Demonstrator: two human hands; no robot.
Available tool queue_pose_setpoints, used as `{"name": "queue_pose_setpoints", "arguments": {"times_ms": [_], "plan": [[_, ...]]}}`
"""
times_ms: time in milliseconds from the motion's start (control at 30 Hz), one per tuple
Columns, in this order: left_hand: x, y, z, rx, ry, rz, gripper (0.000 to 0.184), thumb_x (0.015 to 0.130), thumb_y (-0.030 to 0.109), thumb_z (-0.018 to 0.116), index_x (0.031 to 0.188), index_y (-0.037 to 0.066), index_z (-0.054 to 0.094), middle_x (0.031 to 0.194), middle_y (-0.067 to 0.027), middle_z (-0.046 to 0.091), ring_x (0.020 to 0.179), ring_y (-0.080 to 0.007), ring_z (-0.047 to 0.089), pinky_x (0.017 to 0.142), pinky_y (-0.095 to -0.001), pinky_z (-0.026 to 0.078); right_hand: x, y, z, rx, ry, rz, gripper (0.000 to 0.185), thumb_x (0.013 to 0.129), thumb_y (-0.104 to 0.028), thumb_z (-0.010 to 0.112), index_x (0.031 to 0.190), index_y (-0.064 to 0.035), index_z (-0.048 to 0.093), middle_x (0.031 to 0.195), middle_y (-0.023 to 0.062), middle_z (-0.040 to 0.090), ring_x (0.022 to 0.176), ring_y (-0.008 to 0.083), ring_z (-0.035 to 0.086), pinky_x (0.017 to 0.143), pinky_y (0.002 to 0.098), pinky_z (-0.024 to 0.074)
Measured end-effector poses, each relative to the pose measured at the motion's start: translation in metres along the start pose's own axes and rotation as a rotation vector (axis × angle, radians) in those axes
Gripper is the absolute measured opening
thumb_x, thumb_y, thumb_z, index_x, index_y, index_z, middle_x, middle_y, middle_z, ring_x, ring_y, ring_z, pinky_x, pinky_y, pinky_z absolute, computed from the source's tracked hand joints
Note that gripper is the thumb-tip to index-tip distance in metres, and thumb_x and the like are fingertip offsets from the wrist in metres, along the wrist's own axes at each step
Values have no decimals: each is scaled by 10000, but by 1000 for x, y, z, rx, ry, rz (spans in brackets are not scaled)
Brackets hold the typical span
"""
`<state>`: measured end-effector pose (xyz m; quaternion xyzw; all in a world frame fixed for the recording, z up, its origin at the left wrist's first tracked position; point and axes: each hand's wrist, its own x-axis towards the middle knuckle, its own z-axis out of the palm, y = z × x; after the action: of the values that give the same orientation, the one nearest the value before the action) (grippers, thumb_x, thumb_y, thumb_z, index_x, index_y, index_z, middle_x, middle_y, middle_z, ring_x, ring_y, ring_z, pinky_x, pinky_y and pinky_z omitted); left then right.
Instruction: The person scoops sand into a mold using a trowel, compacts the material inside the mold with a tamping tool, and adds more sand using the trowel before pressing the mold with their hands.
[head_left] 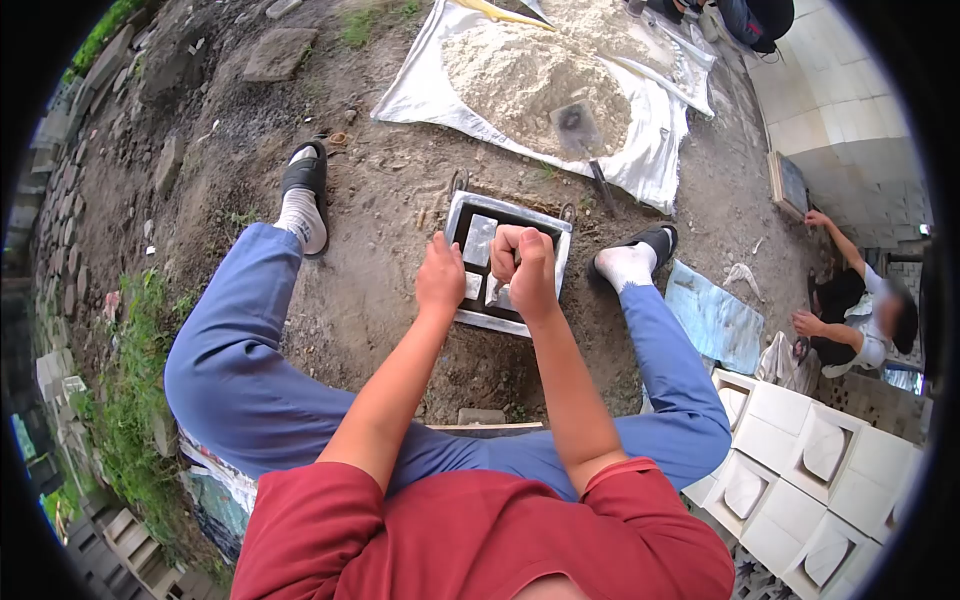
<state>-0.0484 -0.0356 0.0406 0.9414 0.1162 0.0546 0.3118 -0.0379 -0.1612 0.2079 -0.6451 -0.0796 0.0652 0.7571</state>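
Observation:
A square metal mould lies on the dirt between my feet, with a wire loop at each far corner. Pale square blocks sit inside it, parted by dark gaps. My left hand is closed around the mould's left rim. Over the mould's right half, my right hand is curled into a fist, its knuckles up. Whatever those fingers may grip is hidden; below them a light block partly shows.
Beyond the mould, a white sheet bears a heap of pale sandy powder and a trowel. A blue-white sheet and white cast blocks lie right. Another person sits at far right, one hand by a mould.

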Motion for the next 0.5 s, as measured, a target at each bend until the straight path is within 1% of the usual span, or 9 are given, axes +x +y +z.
{"name": "queue_pose_setpoints", "arguments": {"times_ms": [33,133,167,233,267,367,400,433,500], "plan": [[0,-1,-1,2,2,-6,357,1065,322,509,1312,72,445,1036,-238,648,796,-490,685,659,-599,548,2,3,1,2,-5,3,732,1042,-691,334,625,-90,327,555,-16,323,495,91,275,475,290,210],[0,-1,-2,-5,-7,-8,357,1063,317,516,1309,67,449,1044,-242,651,774,-484,685,646,-591,554,6,21,3,49,17,16,691,1061,-621,334,623,-88,330,563,-18,330,493,92,291,468,287,222],[0,-1,-2,-8,-4,-5,356,1062,315,518,1306,64,451,1049,-244,653,770,-483,686,642,-587,557,5,28,3,49,13,22,691,1061,-621,334,623,-88,330,563,-18,330,493,92,291,468,287,222],[-1,0,-2,-13,-4,-3,356,1062,314,520,1303,61,454,1055,-246,655,766,-482,688,639,-583,559,4,35,6,13,18,-32,649,1093,-539,381,639,-75,387,595,-27,344,555,74,314,503,277,250],[0,1,-2,-11,-6,-6,355,1061,313,521,1301,60,456,1056,-245,658,765,-483,688,636,-583,559,3,37,4,30,-8,21,616,1096,-494,417,647,-72,393,602,-28,348,573,71,312,515,280,262],[1,-2,0,-14,-8,-7,358,1062,317,520,1300,58,456,1057,-243,661,765,-486,688,632,-583,558,11,29,15,86,-1,32,582,1097,-453,444,654,-79,396,610,-38,350,578,67,316,517,284,271],[0,-3,1,-22,-7,-3,361,1062,322,517,1301,58,455,1056,-242,662,768,-487,688,631,-584,558,13,27,16,57,3,62,577,1087,-440,472,648,-69,414,606,-30,359,587,74,323,524,303,284],[0,-4,3,-22,-10,-3,361,1062,322,517,1301,58,455,1056,-242,662,768,-487,688,631,-584,558,15,31,17,57,5,64,577,1087,-440,472,648,-69,414,606,-30,359,587,74,323,524,303,284],[1,-5,4,-43,-15,1,365,1064,335,510,1306,66,458,1061,-240,663,775,-490,686,641,-588,558,18,43,18,-156,-6,103,588,1073,-450,493,643,-53,427,600,-3,365,595,92,337,536,326,300]]}}
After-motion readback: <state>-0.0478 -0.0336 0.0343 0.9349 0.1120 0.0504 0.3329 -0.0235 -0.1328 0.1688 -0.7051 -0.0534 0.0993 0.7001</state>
